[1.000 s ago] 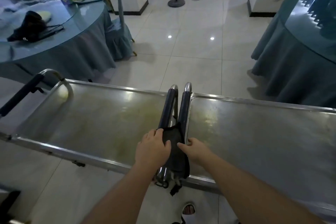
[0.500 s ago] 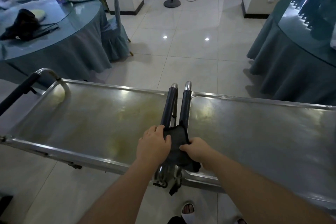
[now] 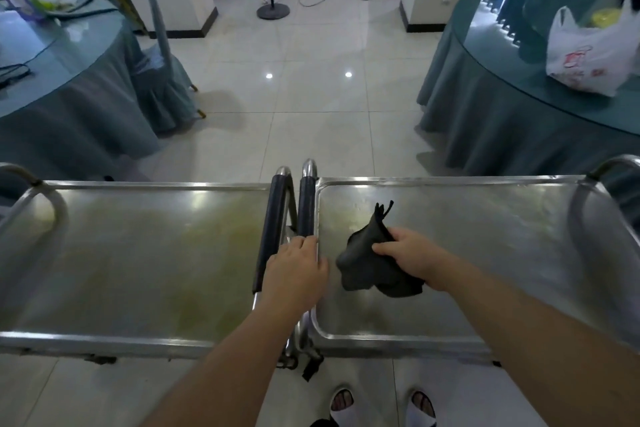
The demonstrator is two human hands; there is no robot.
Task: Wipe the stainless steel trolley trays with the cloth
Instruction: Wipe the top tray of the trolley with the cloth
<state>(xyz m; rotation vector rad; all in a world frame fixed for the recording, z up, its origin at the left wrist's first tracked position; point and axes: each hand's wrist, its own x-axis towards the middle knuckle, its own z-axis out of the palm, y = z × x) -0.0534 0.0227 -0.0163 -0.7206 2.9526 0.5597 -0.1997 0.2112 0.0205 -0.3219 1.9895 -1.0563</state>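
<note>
Though crumpled (dark), cloth (image 3: 370, 262) whole.

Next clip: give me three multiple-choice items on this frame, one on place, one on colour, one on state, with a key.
1. Where is the cloth?
A. on the left tray
B. over the right tray
C. on the floor

2. What colour is the cloth?
A. white
B. yellow
C. black

3. What is the left hand doing?
A. resting on the black handles between the trays
B. holding the cloth
C. hanging at the person's side

Key:
1 B, the cloth sits bunched above the right tray's near-left part.
2 C, it shows dark black against the steel.
3 A, the left hand lies on the handles while the right hand grips the cloth.
</note>
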